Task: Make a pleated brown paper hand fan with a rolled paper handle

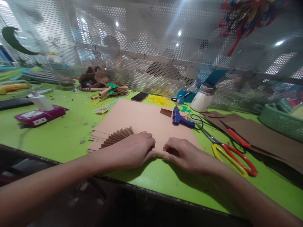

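Note:
A sheet of brown paper [142, 119] lies on the green table [59, 135], its near end folded into accordion pleats [115, 137]. My left hand [134, 149] is closed over the pleated end, fingers pressing the folds together. My right hand [184, 154] is closed too, pinching the near edge of the same sheet just right of the left hand. The two hands almost touch at the fingertips.
A blue glue gun [180, 119] lies past the sheet. Red-and-yellow scissors [232, 154] and a smaller red pair [236, 135] lie right, on brown sheets [272, 138]. A green basket [281, 121], white jar [202, 97], phone [139, 96] and pink device [39, 116] stand around. Perforated screen behind.

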Available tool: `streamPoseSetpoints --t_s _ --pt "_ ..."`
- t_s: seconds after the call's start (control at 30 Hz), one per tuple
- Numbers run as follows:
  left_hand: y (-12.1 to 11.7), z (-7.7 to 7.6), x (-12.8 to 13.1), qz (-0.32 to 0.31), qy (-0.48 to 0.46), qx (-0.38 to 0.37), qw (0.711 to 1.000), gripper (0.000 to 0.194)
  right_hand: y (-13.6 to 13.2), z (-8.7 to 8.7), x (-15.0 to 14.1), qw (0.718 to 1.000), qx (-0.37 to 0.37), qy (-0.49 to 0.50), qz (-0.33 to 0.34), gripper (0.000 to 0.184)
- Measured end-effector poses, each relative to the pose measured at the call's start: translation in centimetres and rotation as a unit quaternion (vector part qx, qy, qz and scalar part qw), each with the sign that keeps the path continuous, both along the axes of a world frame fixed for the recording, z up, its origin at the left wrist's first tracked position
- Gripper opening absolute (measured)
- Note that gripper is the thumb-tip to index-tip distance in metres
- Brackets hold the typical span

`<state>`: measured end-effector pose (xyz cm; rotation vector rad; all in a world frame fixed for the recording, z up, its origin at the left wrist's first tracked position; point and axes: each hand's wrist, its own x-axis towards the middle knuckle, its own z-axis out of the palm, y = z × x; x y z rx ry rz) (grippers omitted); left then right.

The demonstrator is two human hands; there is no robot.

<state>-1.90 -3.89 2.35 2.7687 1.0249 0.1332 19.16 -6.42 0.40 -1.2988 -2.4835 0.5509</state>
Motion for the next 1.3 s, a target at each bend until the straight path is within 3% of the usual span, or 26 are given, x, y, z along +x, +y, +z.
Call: streamPoseSetpoints --t_s 0.13,0.23,0.37,0.53,0.63,0.77,1.03,1.17,1.3 --pt "-0.3 0.1 0.1 -0.001 0.022 0.041 0.999 0.034 0.0 0.3 0.0 1.000 -0.001 -0.017 0.016 0.021" --pt "-0.3 -0.3 0.0 -0.027 -0.025 0.090 0.995 0.023 0.1 0.5 0.0 0.999 -0.001 -0.026 0.024 0.026" --pt "-0.1 -0.8 0.0 -0.077 -0.045 0.048 0.995 0.017 0.2 0.7 -0.1 0.999 -0.016 -0.015 0.023 0.029" --pt "0.2 -0.5 0.2 -0.062 -0.045 0.008 0.997 0.021 -0.1 0.6 -0.1 1.000 -0.020 0.013 -0.007 0.027" --pt "0.3 -0.4 0.3 -0.052 -0.052 0.001 0.997 0.022 -0.5 0.2 0.3 0.999 0.026 0.002 -0.029 0.022" --pt "0.3 -0.4 0.2 -0.049 -0.067 0.002 0.997 0.022 -0.7 -0.2 0.9 0.995 0.094 -0.023 0.015 0.010" --pt "0.7 -0.4 0.2 -0.035 -0.053 -0.015 0.998 0.025 -0.3 -0.5 1.0 0.993 0.098 -0.043 0.057 0.024" --pt "0.6 -0.7 0.0 -0.051 -0.057 0.036 0.996 0.029 -0.4 -0.3 1.0 0.996 0.077 -0.037 0.040 0.024" --pt "0.1 -0.8 0.2 -0.095 0.007 0.138 0.986 0.025 -0.4 -0.4 1.1 0.997 0.067 -0.030 0.033 0.024"
